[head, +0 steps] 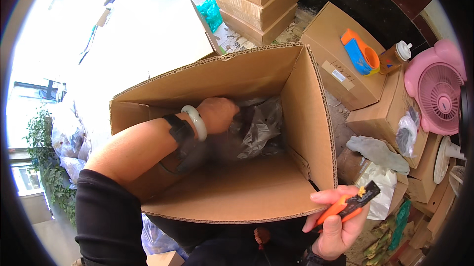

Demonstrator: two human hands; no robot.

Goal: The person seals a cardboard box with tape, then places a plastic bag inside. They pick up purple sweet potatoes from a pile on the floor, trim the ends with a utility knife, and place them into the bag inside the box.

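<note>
A tall open cardboard box [311, 117] stands before me, its top edges facing up. My left hand [218, 114] reaches down inside it, wearing a pale bangle and a black wrist strap. The fingers are curled beside clear plastic wrapping [264, 125] and dark contents; the fingertips are hidden, so a grip cannot be made out. At the near right corner of the box, my right hand [342, 225] holds an orange and black utility knife [342, 206]. A small yellow bit clings to the knife.
A stack of cardboard boxes [255, 6] stands behind. To the right, a labelled carton [333, 36] bears an orange and blue tape dispenser [359, 56] and a white-lidded bottle [394, 58]. Farther right are a pink fan [440, 95] and a grey glove or cloth [377, 151].
</note>
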